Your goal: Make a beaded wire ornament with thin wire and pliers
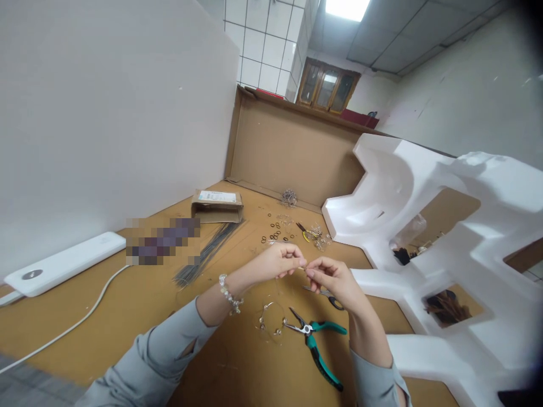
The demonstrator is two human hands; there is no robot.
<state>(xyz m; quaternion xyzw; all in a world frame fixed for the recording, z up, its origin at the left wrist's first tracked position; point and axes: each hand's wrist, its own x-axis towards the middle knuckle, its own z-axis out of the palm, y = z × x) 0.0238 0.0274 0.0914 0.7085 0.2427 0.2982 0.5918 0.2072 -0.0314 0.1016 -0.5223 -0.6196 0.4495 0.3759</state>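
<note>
My left hand [278, 263] and my right hand [335, 280] meet above the brown table [139, 305], fingertips pinched together on a small thin piece, too small to name. The left wrist wears a beaded bracelet [229, 295]. Below the hands lie green-handled pliers [316, 342], a wire loop with beads [269, 319] and a second dark-handled tool [328, 297]. Several small dark rings [275, 232] are scattered farther back, next to yellow-handled pliers [304, 232].
A bundle of thin wires [210, 251] and a small cardboard box [217, 206] lie at the left. A white power strip [63, 263] with its cable sits far left. White foam packing [428, 226] fills the right; a cardboard wall [288, 152] stands behind.
</note>
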